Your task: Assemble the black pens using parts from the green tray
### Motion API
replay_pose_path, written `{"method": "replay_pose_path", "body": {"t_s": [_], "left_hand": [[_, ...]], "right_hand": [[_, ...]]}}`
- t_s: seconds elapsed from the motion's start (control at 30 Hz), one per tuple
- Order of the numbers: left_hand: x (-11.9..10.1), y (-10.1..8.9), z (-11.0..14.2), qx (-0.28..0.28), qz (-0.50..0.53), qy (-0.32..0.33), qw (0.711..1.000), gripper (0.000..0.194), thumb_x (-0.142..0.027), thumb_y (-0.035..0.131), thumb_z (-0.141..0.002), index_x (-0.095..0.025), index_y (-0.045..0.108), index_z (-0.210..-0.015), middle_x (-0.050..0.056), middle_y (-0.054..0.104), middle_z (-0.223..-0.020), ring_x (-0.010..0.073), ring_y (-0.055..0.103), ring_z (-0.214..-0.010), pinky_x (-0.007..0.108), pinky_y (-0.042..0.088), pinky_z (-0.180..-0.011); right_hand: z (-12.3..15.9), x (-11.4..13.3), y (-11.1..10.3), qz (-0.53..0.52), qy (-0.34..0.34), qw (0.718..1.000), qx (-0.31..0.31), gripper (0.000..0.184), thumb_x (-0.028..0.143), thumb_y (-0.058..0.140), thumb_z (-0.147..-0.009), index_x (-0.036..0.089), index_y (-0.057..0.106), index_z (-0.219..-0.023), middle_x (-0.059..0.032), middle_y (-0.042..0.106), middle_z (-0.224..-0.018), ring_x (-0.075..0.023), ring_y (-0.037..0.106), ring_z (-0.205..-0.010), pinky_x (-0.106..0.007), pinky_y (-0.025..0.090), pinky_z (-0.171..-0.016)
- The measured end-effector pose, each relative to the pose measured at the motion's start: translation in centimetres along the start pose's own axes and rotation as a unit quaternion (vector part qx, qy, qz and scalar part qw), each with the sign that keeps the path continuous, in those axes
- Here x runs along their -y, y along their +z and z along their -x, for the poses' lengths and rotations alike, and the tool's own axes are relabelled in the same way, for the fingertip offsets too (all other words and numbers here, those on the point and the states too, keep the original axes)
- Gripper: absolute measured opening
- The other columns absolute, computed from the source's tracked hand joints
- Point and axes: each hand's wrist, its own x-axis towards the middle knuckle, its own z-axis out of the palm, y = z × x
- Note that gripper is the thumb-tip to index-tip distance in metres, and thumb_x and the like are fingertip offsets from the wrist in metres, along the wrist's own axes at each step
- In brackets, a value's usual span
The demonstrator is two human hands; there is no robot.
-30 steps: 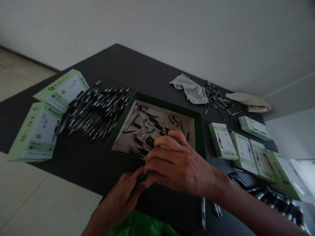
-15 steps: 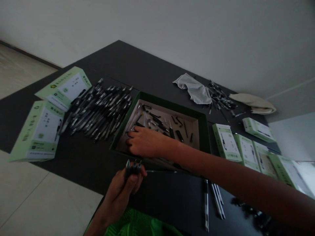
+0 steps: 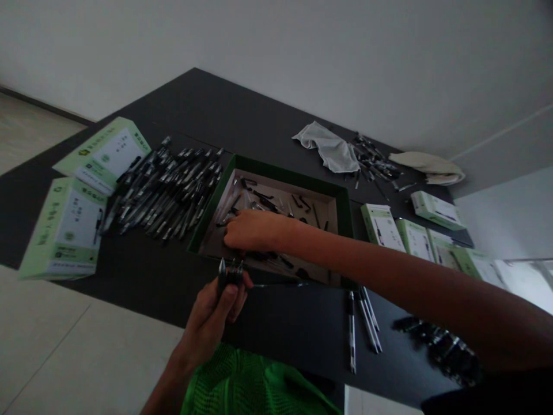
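My left hand (image 3: pixel 212 317) is closed round a small bunch of dark pens (image 3: pixel 228 273), tips up, just in front of the table's near edge. My right hand (image 3: pixel 249 230) reaches into a green-rimmed shallow box (image 3: pixel 347 207) and rests curled on the small dark pen parts (image 3: pixel 263 203) lying in it. Whether its fingers have pinched a part is hidden.
A heap of black pens (image 3: pixel 166 187) lies left of the box, beside two light green cartons (image 3: pixel 64 222). More green cartons (image 3: pixel 415 236) line the right. A grey cloth (image 3: pixel 328 148), loose pens (image 3: pixel 360 314) and a dark table (image 3: pixel 142 276) surround them.
My right hand left my left hand and reached forward into the box. My left hand now holds the bunch of pens upright alone. The view shifted slightly.
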Motion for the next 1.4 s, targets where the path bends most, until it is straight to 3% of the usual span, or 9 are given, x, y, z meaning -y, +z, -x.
{"method": "replay_pose_path", "body": {"t_s": [0.23, 0.37, 0.53, 0.67, 0.8, 1.07, 1.17, 1.27, 1.4], "left_hand": [[-2.2, 1.1, 0.2, -0.009, 0.009, -0.041, 0.999, 0.035, -0.053, 0.056, -0.102, -0.018, 0.061, -0.099, -0.007, 0.039, -0.061, 0.0079, 0.033, -0.051, 0.02, 0.029, -0.048], [-3.9, 2.6, -0.4, 0.011, 0.029, -0.095, 0.995, 0.036, -0.054, 0.057, -0.102, -0.018, 0.061, -0.101, -0.007, 0.037, -0.063, 0.0074, 0.03, -0.051, 0.017, 0.026, -0.044], [-5.6, 4.7, -2.4, 0.039, 0.039, -0.116, 0.992, 0.039, -0.059, 0.059, -0.098, -0.019, 0.059, -0.102, -0.009, 0.033, -0.064, 0.0064, 0.024, -0.05, 0.015, 0.023, -0.04], [-6.6, 6.0, -4.0, 0.053, 0.039, -0.105, 0.992, 0.04, -0.059, 0.061, -0.096, -0.02, 0.059, -0.101, -0.01, 0.031, -0.064, 0.0056, 0.023, -0.048, 0.013, 0.022, -0.039], [-6.8, 7.0, -4.8, 0.059, 0.031, -0.101, 0.993, 0.039, -0.058, 0.062, -0.096, -0.02, 0.058, -0.101, -0.01, 0.031, -0.064, 0.0053, 0.024, -0.047, 0.013, 0.024, -0.039], [-6.5, 7.4, -4.3, 0.054, -0.012, -0.119, 0.991, 0.044, -0.062, 0.064, -0.093, -0.019, 0.058, -0.1, -0.01, 0.031, -0.063, 0.0061, 0.026, -0.049, 0.013, 0.024, -0.04], [-6.4, 7.5, -4.1, 0.051, -0.044, -0.108, 0.992, 0.042, -0.061, 0.061, -0.095, -0.019, 0.058, -0.099, -0.01, 0.032, -0.063, 0.0069, 0.028, -0.049, 0.014, 0.023, -0.04], [-6.3, 7.5, -3.7, 0.041, -0.083, -0.096, 0.991, 0.04, -0.059, 0.057, -0.098, -0.019, 0.059, -0.102, -0.009, 0.035, -0.063, 0.0076, 0.03, -0.049, 0.015, 0.023, -0.041], [-6.4, 7.7, -3.2, 0.037, -0.099, -0.096, 0.99, 0.041, -0.058, 0.056, -0.099, -0.018, 0.06, -0.105, -0.009, 0.035, -0.063, 0.0078, 0.03, -0.05, 0.017, 0.022, -0.042]], "right_hand": [[2.7, -0.5, -0.2, 0.048, 0.061, 0.997, 0.01, 0.028, 0.032, 0.066, -0.09, 0.006, 0.078, -0.095, -0.0168, 0.076, -0.09, -0.0281, 0.071, -0.086, -0.04, 0.047, -0.081], [5.2, -1.1, -0.1, 0.014, 0.12, 0.992, -0.027, 0.043, 0.036, 0.047, -0.101, 0.008, 0.078, -0.092, -0.0163, 0.075, -0.086, -0.0249, 0.067, -0.077, -0.034, 0.039, -0.069], [9.7, -1.8, 0.8, -0.081, 0.18, 0.977, -0.08, 0.025, 0.027, 0.053, -0.1, 0.015, 0.073, -0.09, -0.0055, 0.07, -0.079, -0.0151, 0.054, -0.067, -0.029, 0.027, -0.062], [12.8, -1.9, 2.4, -0.122, 0.208, 0.963, -0.12, 0.024, 0.026, 0.056, -0.102, 0.013, 0.073, -0.092, -0.0045, 0.067, -0.078, -0.0138, 0.054, -0.069, -0.027, 0.031, -0.066], [15.0, -1.6, 3.0, -0.186, 0.148, 0.941, -0.242, 0.018, 0.022, 0.057, -0.103, 0.011, 0.072, -0.105, -0.0071, 0.071, -0.094, -0.0145, 0.062, -0.085, -0.026, 0.042, -0.078], [17.3, 1.8, 1.2, -0.366, 0.147, 0.85, -0.35, 0.009, 0.022, 0.054, -0.105, 0.015, 0.058, -0.11, -0.0046, 0.077, -0.096, -0.0106, 0.07, -0.081, -0.021, 0.047, -0.075], [16.8, 2.5, 1.2, -0.439, 0.183, 0.772, -0.422, 0.015, 0.031, 0.056, -0.104, 0.017, 0.052, -0.109, -0.0058, 0.077, -0.097, -0.0079, 0.061, -0.061, -0.02, 0.046, -0.063], [15.7, 3.0, 1.2, -0.527, 0.178, 0.679, -0.478, 0.024, 0.039, 0.065, -0.098, 0.017, 0.055, -0.101, -0.0059, 0.074, -0.096, -0.0092, 0.062, -0.068, -0.021, 0.049, -0.066], [14.6, 3.7, 1.1, -0.567, 0.18, 0.642, -0.484, 0.029, 0.042, 0.075, -0.089, 0.015, 0.065, -0.097, -0.0031, 0.069, -0.093, -0.0117, 0.062, -0.083, -0.023, 0.049, -0.075]]}}
